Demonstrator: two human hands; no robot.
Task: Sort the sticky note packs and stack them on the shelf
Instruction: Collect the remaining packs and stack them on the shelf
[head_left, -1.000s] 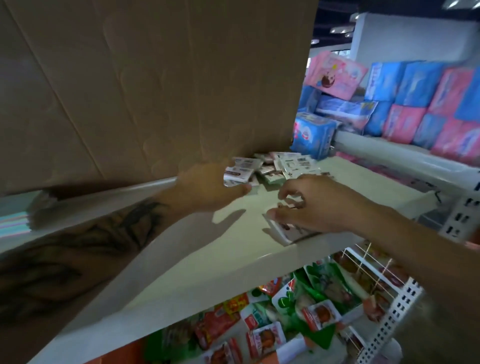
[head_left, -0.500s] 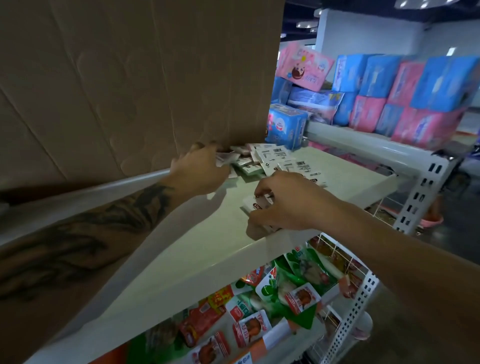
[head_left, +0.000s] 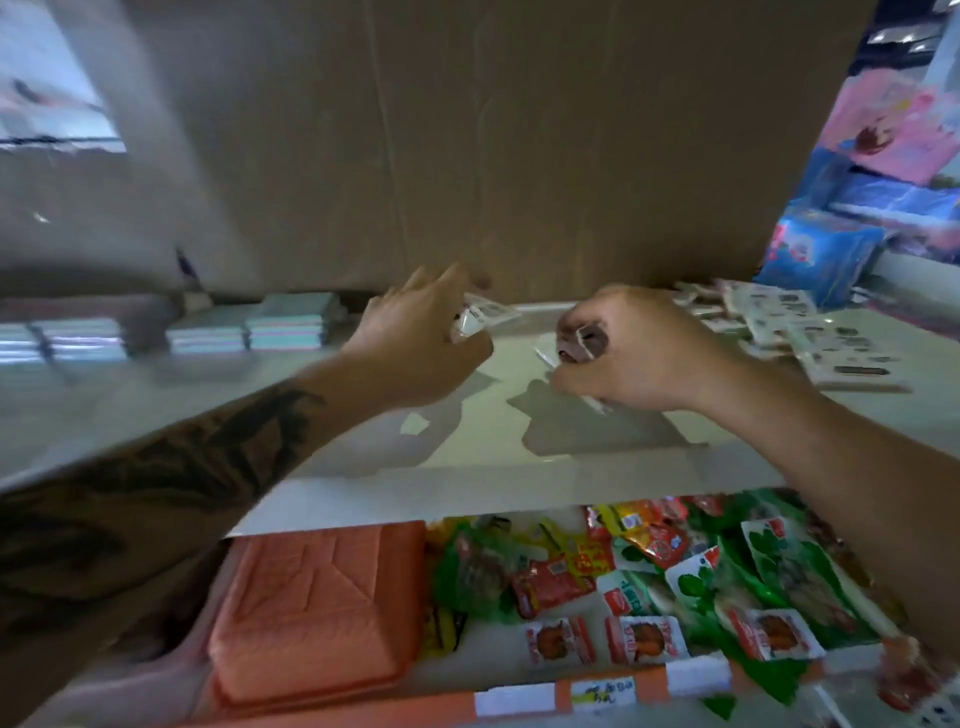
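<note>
Since the earlier frame, both hands are being drawn left of the loose pile (head_left: 800, 332), one sticky note pack (head_left: 485, 314) being pinched in the left hand (head_left: 421, 338), another pack (head_left: 579, 338) being gripped in the curled right hand (head_left: 628, 353), stacked packs (head_left: 280, 325) being seen left of both on the shelf (head_left: 467, 441).

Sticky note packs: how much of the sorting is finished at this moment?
Looks partly done. Neat stacks already stand at the left of the shelf. The left hand holds one pack, and the right hand grips another. A loose pile at the right is left to sort.
</note>
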